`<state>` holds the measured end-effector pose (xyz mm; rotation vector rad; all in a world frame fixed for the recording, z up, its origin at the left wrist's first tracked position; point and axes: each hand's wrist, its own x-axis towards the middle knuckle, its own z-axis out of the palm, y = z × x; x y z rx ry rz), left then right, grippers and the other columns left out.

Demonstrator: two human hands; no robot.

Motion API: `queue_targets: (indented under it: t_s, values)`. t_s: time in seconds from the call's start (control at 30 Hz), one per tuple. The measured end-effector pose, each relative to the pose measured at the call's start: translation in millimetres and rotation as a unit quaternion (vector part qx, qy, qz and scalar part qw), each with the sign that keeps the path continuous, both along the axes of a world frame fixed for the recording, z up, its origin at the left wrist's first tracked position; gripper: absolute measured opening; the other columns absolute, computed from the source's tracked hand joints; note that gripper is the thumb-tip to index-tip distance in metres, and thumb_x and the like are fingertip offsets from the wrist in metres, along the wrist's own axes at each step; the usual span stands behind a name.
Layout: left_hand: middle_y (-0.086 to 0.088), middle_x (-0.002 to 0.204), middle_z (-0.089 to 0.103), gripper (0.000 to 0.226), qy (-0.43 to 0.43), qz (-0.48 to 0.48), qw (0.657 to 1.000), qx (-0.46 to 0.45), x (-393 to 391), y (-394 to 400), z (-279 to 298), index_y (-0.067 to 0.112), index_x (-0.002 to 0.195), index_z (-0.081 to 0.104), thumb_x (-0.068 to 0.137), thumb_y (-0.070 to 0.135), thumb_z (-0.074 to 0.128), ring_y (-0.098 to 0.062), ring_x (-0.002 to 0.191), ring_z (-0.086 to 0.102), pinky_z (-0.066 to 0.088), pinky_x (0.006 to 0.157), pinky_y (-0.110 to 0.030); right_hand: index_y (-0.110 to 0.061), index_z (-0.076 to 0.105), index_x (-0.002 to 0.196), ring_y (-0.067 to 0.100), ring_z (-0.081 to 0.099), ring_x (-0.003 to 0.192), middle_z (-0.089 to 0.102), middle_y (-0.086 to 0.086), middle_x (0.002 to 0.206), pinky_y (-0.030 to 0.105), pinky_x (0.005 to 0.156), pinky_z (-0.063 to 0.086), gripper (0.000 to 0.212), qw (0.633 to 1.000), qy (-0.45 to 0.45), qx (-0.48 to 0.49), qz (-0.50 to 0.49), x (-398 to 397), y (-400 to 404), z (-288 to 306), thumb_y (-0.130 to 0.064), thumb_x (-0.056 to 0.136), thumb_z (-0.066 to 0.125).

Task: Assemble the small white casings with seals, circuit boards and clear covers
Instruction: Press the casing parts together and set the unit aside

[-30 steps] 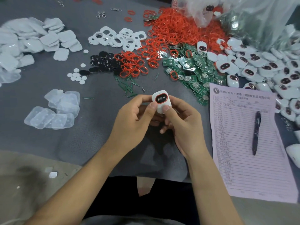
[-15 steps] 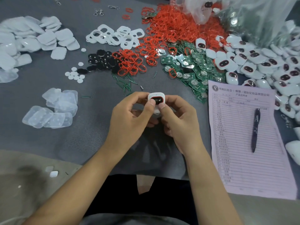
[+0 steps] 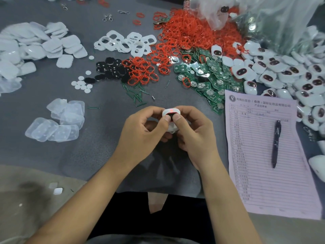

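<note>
A small white casing (image 3: 171,112) with a red seal round its dark window sits between both hands at the table's middle. My left hand (image 3: 142,132) and my right hand (image 3: 195,132) grip it from either side, and both thumbs press on its front face. Most of the casing is hidden by my fingers. Red seals (image 3: 190,32) are heaped at the back, green circuit boards (image 3: 205,76) lie in front of them, and clear covers (image 3: 58,120) are stacked at the left.
White casings with dark windows (image 3: 281,73) pile up at the right beside a plastic bag (image 3: 272,20). A pink form (image 3: 265,155) with a pen (image 3: 276,143) lies at the right. White frames (image 3: 126,42), black pads (image 3: 110,69) and white shells (image 3: 35,44) spread across the back left.
Both thumbs have moved onto the casing's front, covering most of the window that was in plain view a second ago. The casing tilted away from me.
</note>
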<state>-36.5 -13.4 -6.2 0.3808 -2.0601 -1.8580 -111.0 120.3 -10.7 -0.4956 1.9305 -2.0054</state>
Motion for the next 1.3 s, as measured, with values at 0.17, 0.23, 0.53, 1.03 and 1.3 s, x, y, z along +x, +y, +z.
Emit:
queue_targets:
  t_s: [0.17,0.23,0.53,1.03,1.3]
  values:
    - [0.001,0.084,0.078,0.008,0.01,0.01,1.0,-0.001,-1,1,1,0.021,0.103,0.072,0.102,0.017,0.065,-0.017,0.066,0.076,0.061,0.059,-0.027,-0.019,0.074,0.103,0.001,0.056,0.054,0.064,-0.016,0.069,0.009,0.05,0.04,0.017,1.0,-0.015,-0.018,0.003,0,-1,0,-0.029,0.094,0.064]
    - [0.001,0.085,0.078,0.008,0.008,0.008,1.0,-0.005,-1,1,0,0.019,0.105,0.072,0.103,0.018,0.065,-0.017,0.067,0.076,0.062,0.06,-0.03,-0.019,0.073,0.103,0.0,0.056,0.054,0.063,-0.017,0.067,0.009,0.05,0.04,0.015,1.0,-0.011,-0.012,0.004,0,-1,-1,-0.026,0.095,0.063]
    - [0.0,0.092,0.078,0.018,0.011,-0.019,1.0,-0.004,1,-2,-1,0.012,0.114,0.071,0.1,0.016,0.06,-0.02,0.072,0.077,0.062,0.063,-0.033,-0.02,0.073,0.099,0.002,0.051,0.048,0.063,-0.013,0.067,0.015,0.044,0.038,0.012,0.999,-0.024,-0.021,-0.018,2,-2,-1,-0.022,0.095,0.062]
    - [0.008,0.094,0.078,0.015,-0.004,0.025,0.999,-0.047,-6,-2,2,0.017,0.115,0.071,0.102,0.02,0.063,-0.008,0.081,0.075,0.062,0.071,-0.028,-0.011,0.075,0.114,0.011,0.062,0.067,0.072,0.002,0.083,0.029,0.054,0.056,0.018,0.997,-0.047,-0.059,0.019,-2,1,0,-0.013,0.097,0.069]
    - [0.008,0.084,0.079,0.018,-0.034,-0.04,0.997,-0.062,-19,-1,8,0.02,0.11,0.074,0.097,0.03,0.068,-0.009,0.075,0.076,0.063,0.07,-0.03,-0.009,0.076,0.105,0.01,0.06,0.059,0.062,0.002,0.063,0.032,0.057,0.061,0.011,0.999,-0.031,0.016,-0.038,-8,18,10,-0.016,0.1,0.068]
